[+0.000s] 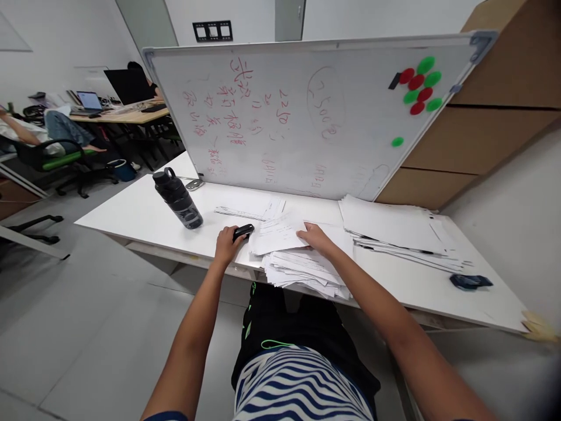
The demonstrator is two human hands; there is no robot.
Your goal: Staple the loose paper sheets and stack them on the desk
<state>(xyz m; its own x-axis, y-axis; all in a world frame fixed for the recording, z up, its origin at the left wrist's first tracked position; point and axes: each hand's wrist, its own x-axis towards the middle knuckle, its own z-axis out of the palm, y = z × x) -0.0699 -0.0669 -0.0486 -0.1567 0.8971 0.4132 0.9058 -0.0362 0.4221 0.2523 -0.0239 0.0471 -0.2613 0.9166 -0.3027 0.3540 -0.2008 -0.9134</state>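
Note:
My left hand [227,242] rests on the white table [144,213] with its fingers closed around a small black stapler [243,232]. Just right of the stapler, the fingers of my right hand [313,237] lie flat on the top sheet [278,234] of a loose pile of papers [302,269]. That pile overhangs the table's front edge. The stapler's front end touches the left corner of the top sheet.
A black water bottle [177,199] stands left of my hands. A bigger paper stack [394,228] lies to the right, a dark blue object [468,282] beyond it. A whiteboard [307,117] with red writing and magnets leans at the table's back. People sit at desks far left.

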